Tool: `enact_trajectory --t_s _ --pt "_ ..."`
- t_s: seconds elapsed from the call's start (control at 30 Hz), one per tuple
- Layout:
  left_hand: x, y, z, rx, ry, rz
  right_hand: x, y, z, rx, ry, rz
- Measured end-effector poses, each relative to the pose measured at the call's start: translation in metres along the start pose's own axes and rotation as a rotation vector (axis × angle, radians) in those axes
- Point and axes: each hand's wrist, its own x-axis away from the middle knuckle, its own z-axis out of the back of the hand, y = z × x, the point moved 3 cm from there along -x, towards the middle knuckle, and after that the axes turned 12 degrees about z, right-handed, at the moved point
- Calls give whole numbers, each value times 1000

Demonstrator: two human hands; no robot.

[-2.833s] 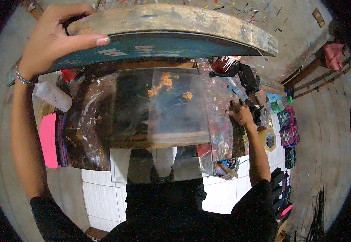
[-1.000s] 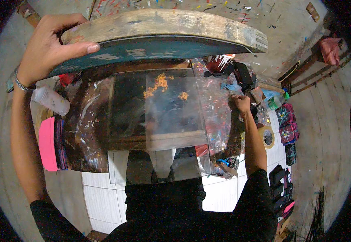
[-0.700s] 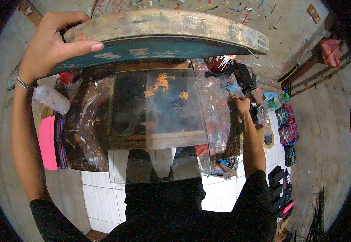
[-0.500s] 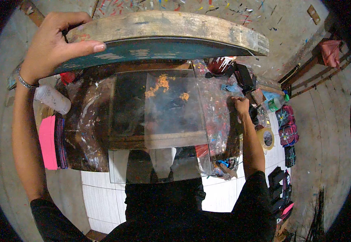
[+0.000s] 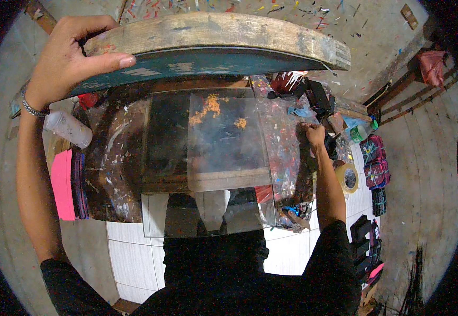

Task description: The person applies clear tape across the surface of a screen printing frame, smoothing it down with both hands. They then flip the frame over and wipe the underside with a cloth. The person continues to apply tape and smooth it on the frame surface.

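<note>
My left hand (image 5: 73, 57) grips the left end of a screen-printing frame (image 5: 213, 34), thumb in front and fingers over the top. The wooden frame is tilted up at the far side of the table, its teal screen (image 5: 179, 67) facing down toward me. Below it lies a glass sheet (image 5: 168, 139), smeared with orange in its far half and overhanging the near table edge. My right hand (image 5: 314, 135) is closed at the table's right side, close to a crumpled blue scrap (image 5: 301, 112). Whatever its fingers hold, if anything, is hidden.
A cloudy plastic bottle (image 5: 69, 129) and pink sheets (image 5: 63, 185) sit at the left. On the right are a paint-streaked red can (image 5: 288, 83), a black box (image 5: 319, 100), a tape roll (image 5: 349, 178) and a green-capped bottle (image 5: 358, 134). Patterned pouches (image 5: 376, 173) line the floor there.
</note>
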Motion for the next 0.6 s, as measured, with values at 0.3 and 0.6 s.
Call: enact_trajectory --t_s 0.3,0.6 --pt "13 14 -1 -20 249 -239 6 -26 4 66 -53 -58" --pt "12 -21 -7 55 230 -151 -24 -90 14 394 -123 648"
